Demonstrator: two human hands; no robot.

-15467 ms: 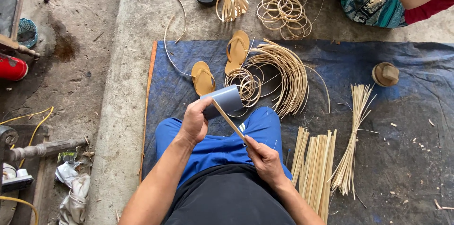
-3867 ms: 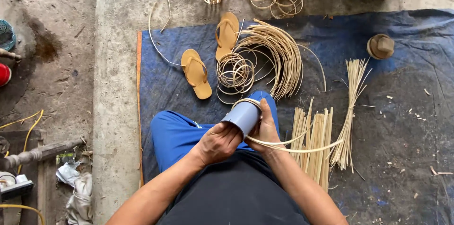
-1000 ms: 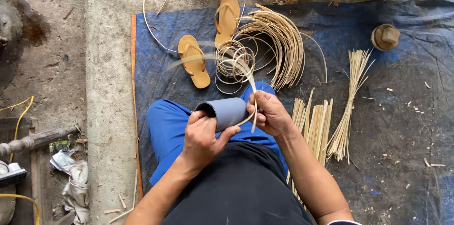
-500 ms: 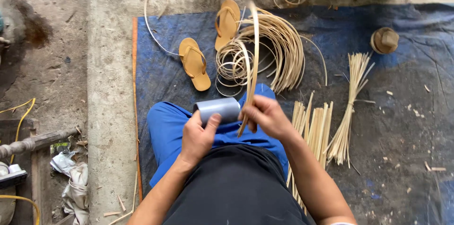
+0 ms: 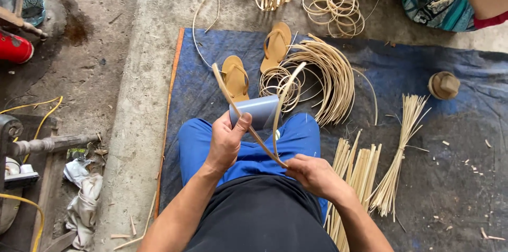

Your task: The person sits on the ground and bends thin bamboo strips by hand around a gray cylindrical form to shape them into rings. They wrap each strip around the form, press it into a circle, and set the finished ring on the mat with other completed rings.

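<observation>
Support: blue tarp (image 5: 455, 141) spread over a concrete slab (image 5: 143, 88). On the tarp: pair of tan flip-flops (image 5: 235, 76) at 11 o'clock, bundle of curved cane strips (image 5: 330, 74) at 12, small wooden spool (image 5: 443, 84) at 2, straight bamboo splints (image 5: 394, 170) at 4. On bare concrete at 12–1 o'clock: finished cane rings (image 5: 330, 0). Dirt floor (image 5: 63, 72) at 9 o'clock.

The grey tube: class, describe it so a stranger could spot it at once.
Start at the blue tarp, then the blue trousers of the seated person. Above the knees, the left hand grips a short grey tube, the only smooth, solid cylinder among tan strips and coils.
</observation>
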